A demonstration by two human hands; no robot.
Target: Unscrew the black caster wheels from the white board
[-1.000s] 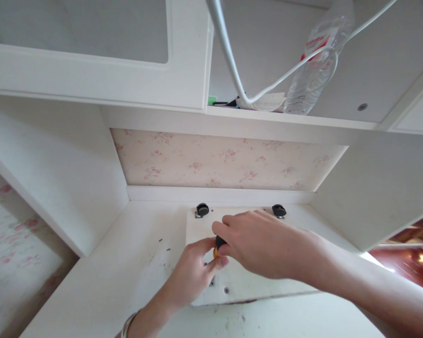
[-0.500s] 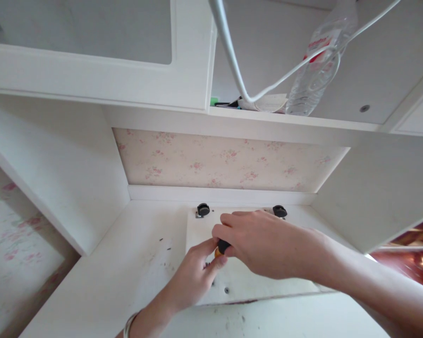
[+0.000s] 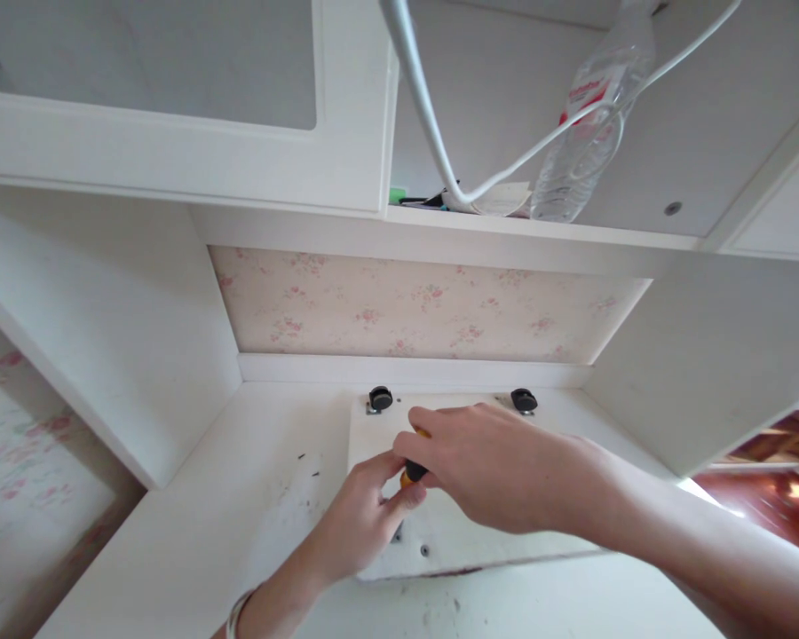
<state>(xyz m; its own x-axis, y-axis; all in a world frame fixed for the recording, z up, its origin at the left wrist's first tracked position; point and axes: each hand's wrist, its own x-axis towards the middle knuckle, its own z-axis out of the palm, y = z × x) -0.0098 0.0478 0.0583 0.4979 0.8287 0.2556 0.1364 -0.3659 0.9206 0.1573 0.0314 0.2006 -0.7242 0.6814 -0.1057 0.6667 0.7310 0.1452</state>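
Observation:
My right hand is wrapped round the black and orange-yellow handle of a screwdriver. Lower on the same handle, the thumb and fingers of my left hand close around it. The tool's tip is hidden behind my hands. Beneath them lies a flat white panel. Two black caster wheels stand on its far edge, a left caster and a right caster. A small metal plate shows partly beside my left thumb, and a screw or fitting sits near the panel's front edge.
The panel rests on a white desktop with small dark bits on it. White side boards flank it. Overhead, an open shelf holds a clear plastic bottle and papers; a white cable hangs in front.
The whole view has shifted slightly left. My right hand has turned a little on the handle, showing more of its orange-yellow part. Both hands stay in about the same place over the panel.

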